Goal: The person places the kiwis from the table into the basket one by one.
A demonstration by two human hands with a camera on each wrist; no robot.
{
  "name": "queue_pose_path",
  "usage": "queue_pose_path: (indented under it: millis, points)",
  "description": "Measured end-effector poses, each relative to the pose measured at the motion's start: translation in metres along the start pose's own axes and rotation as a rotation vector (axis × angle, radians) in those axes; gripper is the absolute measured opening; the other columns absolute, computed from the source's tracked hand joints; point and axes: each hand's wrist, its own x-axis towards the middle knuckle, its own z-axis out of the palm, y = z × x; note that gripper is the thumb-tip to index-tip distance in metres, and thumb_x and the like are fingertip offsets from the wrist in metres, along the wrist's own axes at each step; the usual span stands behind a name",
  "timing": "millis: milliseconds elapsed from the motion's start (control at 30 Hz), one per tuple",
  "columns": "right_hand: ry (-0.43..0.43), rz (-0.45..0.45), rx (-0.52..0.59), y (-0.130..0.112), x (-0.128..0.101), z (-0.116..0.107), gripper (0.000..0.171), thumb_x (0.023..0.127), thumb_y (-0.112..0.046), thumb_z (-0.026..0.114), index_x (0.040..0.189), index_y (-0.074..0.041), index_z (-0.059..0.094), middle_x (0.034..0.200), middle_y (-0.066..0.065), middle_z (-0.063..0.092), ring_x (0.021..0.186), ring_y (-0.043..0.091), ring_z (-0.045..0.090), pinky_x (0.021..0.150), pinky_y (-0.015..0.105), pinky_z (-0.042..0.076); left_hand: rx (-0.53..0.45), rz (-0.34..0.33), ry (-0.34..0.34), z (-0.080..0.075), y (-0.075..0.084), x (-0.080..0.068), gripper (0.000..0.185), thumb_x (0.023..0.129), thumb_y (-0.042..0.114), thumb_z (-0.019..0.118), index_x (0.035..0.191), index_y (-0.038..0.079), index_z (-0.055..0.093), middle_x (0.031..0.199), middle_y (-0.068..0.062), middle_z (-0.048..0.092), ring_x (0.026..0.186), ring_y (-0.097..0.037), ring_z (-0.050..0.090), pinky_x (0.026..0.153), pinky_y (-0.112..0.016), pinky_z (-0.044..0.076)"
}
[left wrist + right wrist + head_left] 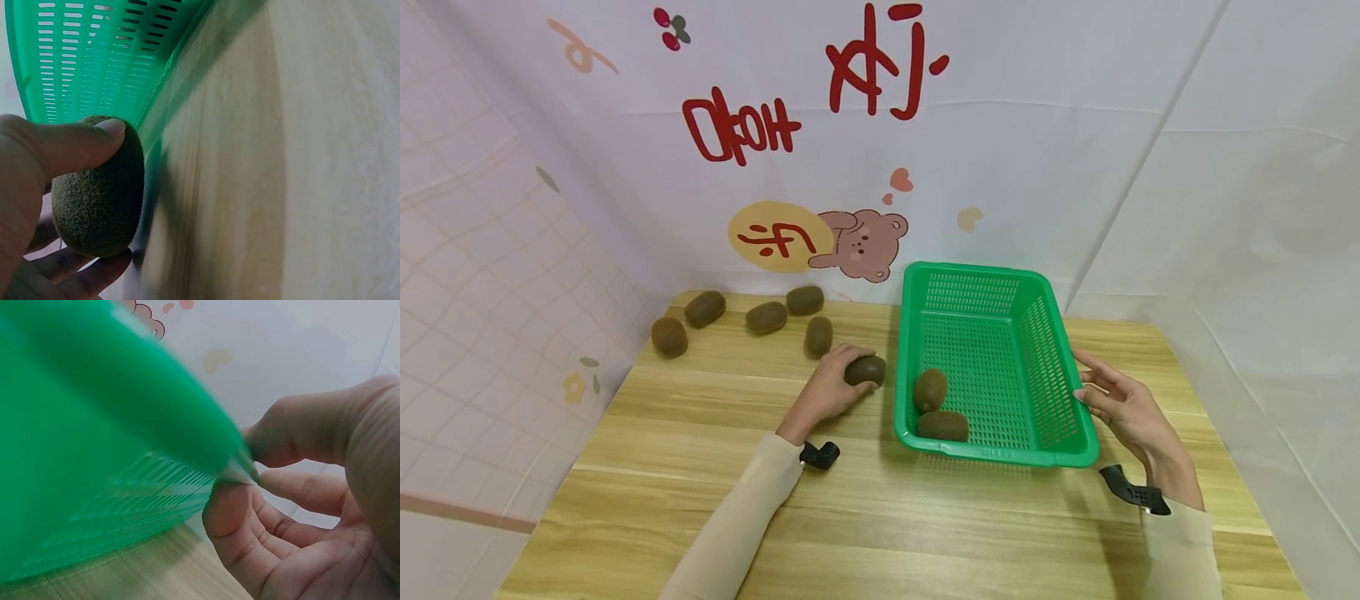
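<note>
On the backdrop cloth (1037,167) I see large red writing (820,83) toward twelve o'clock, but it is mirrored and I cannot read it: a row of bold block characters at about eleven o'clock and brush-like strokes beside them nearer twelve. Lower down, a yellow oval (781,237) next to a cartoon bear (865,243) carries more red strokes, also mirrored and unreadable to me. The front rim of the green basket (1000,454) shows faint raised marks, too small to make out.
</note>
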Motion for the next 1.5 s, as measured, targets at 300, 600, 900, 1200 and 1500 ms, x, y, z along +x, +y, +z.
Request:
queue_pose_path:
  millis: [300,600,900,1200,1500]
  points:
    - [0.001,0.001,-0.005,0.000,0.002,0.001,0.071,0.102,-0.006,0.061,0.163,-0.007,0.025,0.124,0.005,0.055,0.101,0.009,0.069,0.087,0.022,0.059,-0.066,-0.014,0.048,-0.005,0.005,-0.001,0.052,0.088,0.021,0.083,0.137,0.015,0.066,0.134,-0.005,0.065,0.129,-0.026,0.059,0.110,-0.048,0.048]
    - [0.002,0.007,-0.018,-0.001,-0.001,0.000,0.070,0.103,-0.007,0.061,0.163,-0.008,0.025,0.125,0.004,0.054,0.101,0.008,0.069,0.087,0.022,0.059,-0.106,-0.016,0.104,-0.013,0.011,0.001,0.049,0.087,0.022,0.084,0.133,0.015,0.067,0.131,-0.005,0.067,0.124,-0.026,0.061,0.105,-0.047,0.052]
    - [-0.005,0.003,-0.005,0.000,-0.001,-0.001,0.070,0.103,-0.006,0.060,0.164,-0.008,0.024,0.125,0.003,0.055,0.103,0.008,0.068,0.087,0.022,0.059,-0.160,0.014,0.157,-0.020,0.022,0.005,0.048,0.086,0.021,0.085,0.131,0.014,0.068,0.128,-0.007,0.068,0.115,-0.025,0.063,0.093,-0.044,0.057]
    - [-0.009,-0.013,-0.004,0.001,-0.001,0.000,0.070,0.103,-0.005,0.059,0.163,-0.006,0.024,0.123,0.004,0.056,0.101,0.008,0.069,0.086,0.022,0.059,-0.171,0.041,0.181,-0.028,0.035,0.009,0.050,0.087,0.028,0.085,0.133,0.017,0.068,0.132,-0.004,0.068,0.115,-0.022,0.063,0.091,-0.041,0.055]
    - [-0.008,-0.008,0.002,0.000,-0.001,0.000,0.070,0.103,-0.005,0.060,0.163,-0.006,0.025,0.122,0.004,0.054,0.100,0.008,0.068,0.085,0.022,0.059,-0.201,0.055,0.177,-0.032,0.046,0.014,0.049,0.088,0.028,0.084,0.132,0.016,0.068,0.130,-0.003,0.069,0.112,-0.021,0.064,0.092,-0.040,0.056]
